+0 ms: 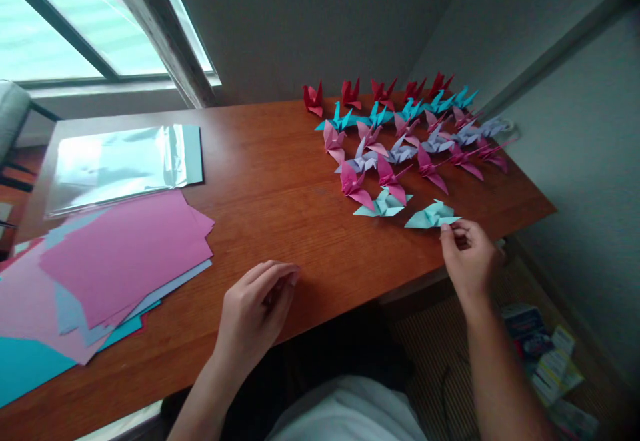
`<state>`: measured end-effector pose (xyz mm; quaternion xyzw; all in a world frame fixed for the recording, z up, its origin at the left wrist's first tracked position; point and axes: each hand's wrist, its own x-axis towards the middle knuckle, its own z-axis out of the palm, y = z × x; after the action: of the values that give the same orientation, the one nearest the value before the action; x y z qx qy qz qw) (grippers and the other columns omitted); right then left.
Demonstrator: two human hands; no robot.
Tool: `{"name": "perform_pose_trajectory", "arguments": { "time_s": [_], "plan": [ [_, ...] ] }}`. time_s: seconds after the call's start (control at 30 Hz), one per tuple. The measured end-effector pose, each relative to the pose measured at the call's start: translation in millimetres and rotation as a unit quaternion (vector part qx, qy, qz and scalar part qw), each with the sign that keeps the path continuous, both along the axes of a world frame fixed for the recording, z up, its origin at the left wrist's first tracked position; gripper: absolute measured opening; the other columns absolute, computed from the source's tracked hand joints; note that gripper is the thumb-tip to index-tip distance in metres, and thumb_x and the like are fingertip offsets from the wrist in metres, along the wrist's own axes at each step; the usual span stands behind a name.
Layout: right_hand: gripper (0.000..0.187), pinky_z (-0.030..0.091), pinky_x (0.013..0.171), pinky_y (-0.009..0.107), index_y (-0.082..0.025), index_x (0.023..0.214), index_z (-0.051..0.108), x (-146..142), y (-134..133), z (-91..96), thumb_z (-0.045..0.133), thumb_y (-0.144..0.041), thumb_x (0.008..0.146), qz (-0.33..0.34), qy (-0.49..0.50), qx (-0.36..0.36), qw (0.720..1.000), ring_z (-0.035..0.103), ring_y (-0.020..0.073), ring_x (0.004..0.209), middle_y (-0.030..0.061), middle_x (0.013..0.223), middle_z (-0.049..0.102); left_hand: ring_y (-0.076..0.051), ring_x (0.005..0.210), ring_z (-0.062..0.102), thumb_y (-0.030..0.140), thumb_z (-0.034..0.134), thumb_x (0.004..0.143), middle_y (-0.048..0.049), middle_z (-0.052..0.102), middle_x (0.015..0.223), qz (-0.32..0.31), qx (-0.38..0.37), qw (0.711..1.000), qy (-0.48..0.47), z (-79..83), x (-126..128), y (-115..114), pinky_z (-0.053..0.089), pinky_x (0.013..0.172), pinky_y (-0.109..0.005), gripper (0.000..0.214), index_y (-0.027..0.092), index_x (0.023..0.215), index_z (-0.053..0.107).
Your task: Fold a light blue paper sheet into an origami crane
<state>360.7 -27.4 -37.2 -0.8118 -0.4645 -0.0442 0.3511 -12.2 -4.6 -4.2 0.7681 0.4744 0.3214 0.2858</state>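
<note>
At crane flock's (400, 134) near edge: mint crane (431, 215) is sitting on tabletop (280, 181).
Right hand (467, 257): is pinching its wingtip.
Left hand (255, 307): is resting released, left of flock.
Floor leaflets (545, 354): print blurred, unreadable.

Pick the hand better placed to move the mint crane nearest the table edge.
Right, probably. The right hand pinches the mint crane at its tip; the left hand rests on the table, well short of it.
</note>
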Motion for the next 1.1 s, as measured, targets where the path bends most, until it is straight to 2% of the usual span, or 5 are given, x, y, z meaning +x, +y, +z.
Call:
{"name": "perform_pose_trajectory", "arguments": {
  "time_s": [0.3,0.57,1.1],
  "plan": [
    [0.021,0.048,0.063,0.030,-0.019,0.083,0.068,-5.2,16.2,6.4,0.061,-0.038,0.087,0.002,-0.087,0.018,0.996,0.066,0.0199,0.060,0.0062,0.069,0.072,-0.013,0.076,0.068,0.018,0.058,0.095,-0.0028,0.073,0.088,0.000,0.003,1.000,0.006,-3.9,-2.2,1.7,0.052,0.068,-0.021,0.012,0.019,0.097,0.069],
    [0.021,0.046,0.063,0.030,-0.020,0.084,0.069,-1.9,36.0,2.8,0.059,-0.038,0.087,0.001,-0.088,0.018,0.996,0.066,0.0210,0.062,0.0066,0.070,0.073,-0.015,0.077,0.069,0.019,0.055,0.096,-0.0041,0.074,0.089,-0.003,-0.001,1.000,0.008,-4.6,-3.3,2.4,0.052,0.070,-0.022,0.014,0.019,0.097,0.070],
    [0.023,0.046,0.067,0.032,-0.020,0.089,0.069,2.2,44.7,2.4,0.057,-0.039,0.089,0.017,-0.079,0.009,0.997,0.064,0.0215,0.064,0.0077,0.076,0.074,-0.014,0.078,0.070,0.019,0.057,0.095,-0.0036,0.074,0.089,-0.005,0.006,1.000,0.011,-5.6,-4.0,3.3,0.053,0.071,-0.022,0.013,0.019,0.096,0.070]
  ]
}}
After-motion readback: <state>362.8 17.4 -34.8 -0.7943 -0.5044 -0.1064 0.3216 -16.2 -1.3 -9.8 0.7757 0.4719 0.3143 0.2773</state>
